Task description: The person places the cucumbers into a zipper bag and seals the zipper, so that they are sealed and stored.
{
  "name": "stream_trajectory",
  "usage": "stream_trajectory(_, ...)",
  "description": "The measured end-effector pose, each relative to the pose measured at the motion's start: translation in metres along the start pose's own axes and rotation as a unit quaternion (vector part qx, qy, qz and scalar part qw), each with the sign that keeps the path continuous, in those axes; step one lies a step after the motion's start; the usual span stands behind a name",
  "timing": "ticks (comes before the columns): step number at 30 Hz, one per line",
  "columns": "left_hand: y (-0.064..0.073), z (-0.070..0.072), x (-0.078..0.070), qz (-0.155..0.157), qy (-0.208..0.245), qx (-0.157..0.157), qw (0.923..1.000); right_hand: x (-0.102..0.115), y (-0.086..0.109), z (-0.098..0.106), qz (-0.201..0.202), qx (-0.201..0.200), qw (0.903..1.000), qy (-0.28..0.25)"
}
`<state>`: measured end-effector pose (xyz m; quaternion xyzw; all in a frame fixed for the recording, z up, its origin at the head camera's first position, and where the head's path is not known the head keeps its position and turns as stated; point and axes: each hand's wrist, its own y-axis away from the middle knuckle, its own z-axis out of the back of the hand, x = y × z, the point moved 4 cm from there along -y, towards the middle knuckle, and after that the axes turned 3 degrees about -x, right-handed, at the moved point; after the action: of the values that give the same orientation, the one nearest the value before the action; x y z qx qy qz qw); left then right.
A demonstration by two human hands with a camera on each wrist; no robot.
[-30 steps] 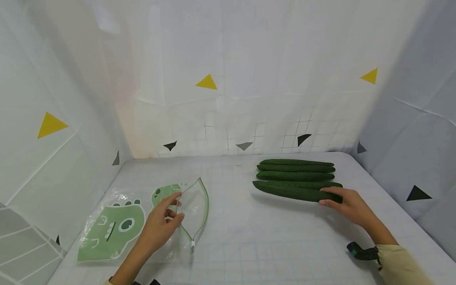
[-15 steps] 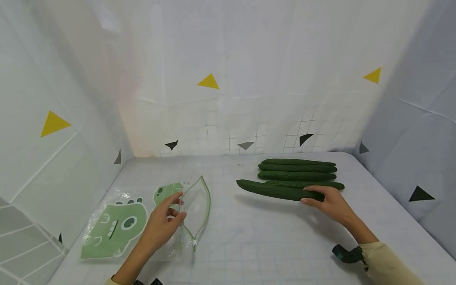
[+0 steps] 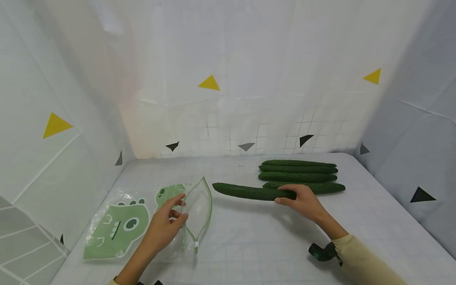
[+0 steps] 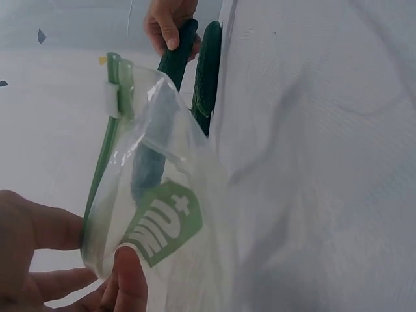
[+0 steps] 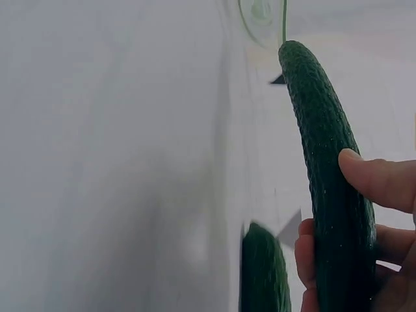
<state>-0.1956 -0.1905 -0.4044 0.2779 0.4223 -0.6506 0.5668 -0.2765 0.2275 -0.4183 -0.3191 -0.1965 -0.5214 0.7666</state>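
A clear zip bag (image 3: 132, 227) printed with a green cartoon creature lies at the left, its green-rimmed mouth (image 3: 210, 202) spread apart and facing right. My left hand (image 3: 165, 225) grips the near layer at the bag's mouth between thumb and fingers; the left wrist view shows the slider (image 4: 111, 99). My right hand (image 3: 303, 202) holds a long dark green cucumber (image 3: 246, 192) by its right end, raised above the table. Its left tip points at the bag's mouth and stands just right of it. In the right wrist view, thumb and fingers wrap round the cucumber (image 5: 325, 143).
Several more cucumbers (image 3: 297, 176) lie side by side at the back right, behind my right hand. White sheeting (image 3: 249, 59) with coloured triangles walls the table (image 3: 242, 245) at the back and both sides.
My right hand has carried the cucumber leftward from beside the other cucumbers to near the bag's mouth. The left hand and the bag have barely moved.
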Motion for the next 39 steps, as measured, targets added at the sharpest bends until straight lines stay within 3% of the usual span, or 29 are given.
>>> stream_trajectory(7, 0.001, -0.001, -0.001, -0.016, -0.017, -0.009, 0.9997, 0.023, -0.009, -0.022, 0.019, 0.02, 0.9995, -0.013)
stream_trajectory(19, 0.004, -0.005, -0.002, -0.011, 0.014, 0.003, 0.9998, 0.059, -0.019, -0.06, 0.032, 0.033, 0.9989, -0.006)
stream_trajectory(39, 0.007, -0.015, -0.006, -0.029, 0.058, 0.022, 0.9977, 0.081, -0.031, -0.101, 0.022, 0.036, 0.999, -0.013)
